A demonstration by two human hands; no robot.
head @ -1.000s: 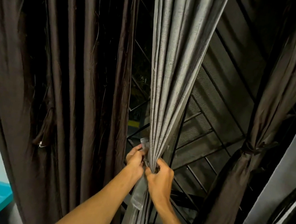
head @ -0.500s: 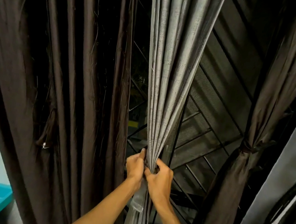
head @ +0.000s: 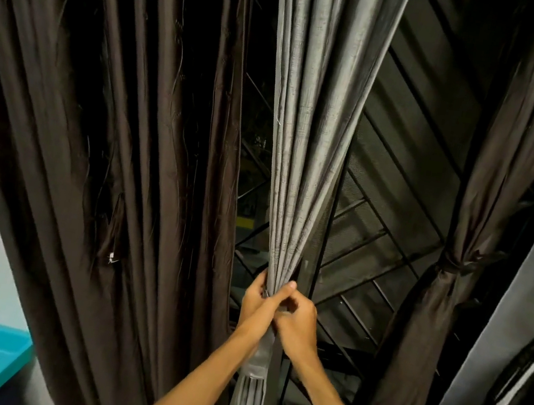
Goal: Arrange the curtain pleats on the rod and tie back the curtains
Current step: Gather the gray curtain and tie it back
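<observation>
From where I am standing, the person is working at the middle of the window, where the grey curtain [head: 306, 139] is hanging with its pleats drawn into one narrow bunch. The left hand [head: 258, 300] is wrapping round that bunch, fingers curled across the front of it. The right hand [head: 299, 323] is pressing in just beside it, fingers curled too, and seems to be pinching a grey band [head: 258, 357] against the cloth. The loose end of the band is hanging straight down below both hands. I cannot tell whether it is going all the way round yet.

As for progress, I am judging it roughly halfway. The brown curtain on the right [head: 429, 313] is already cinched with its own tie [head: 455, 265] and is hanging in a neat waist. The grey one is gathered, and its tie is being worked but is not yet fastened. The brown curtain on the left [head: 94, 142] is hanging loose, with no tie showing on it, so that one looks to be waiting its turn. The rod itself is out of sight above, so I cannot say how even the pleats are sitting up there.
</observation>
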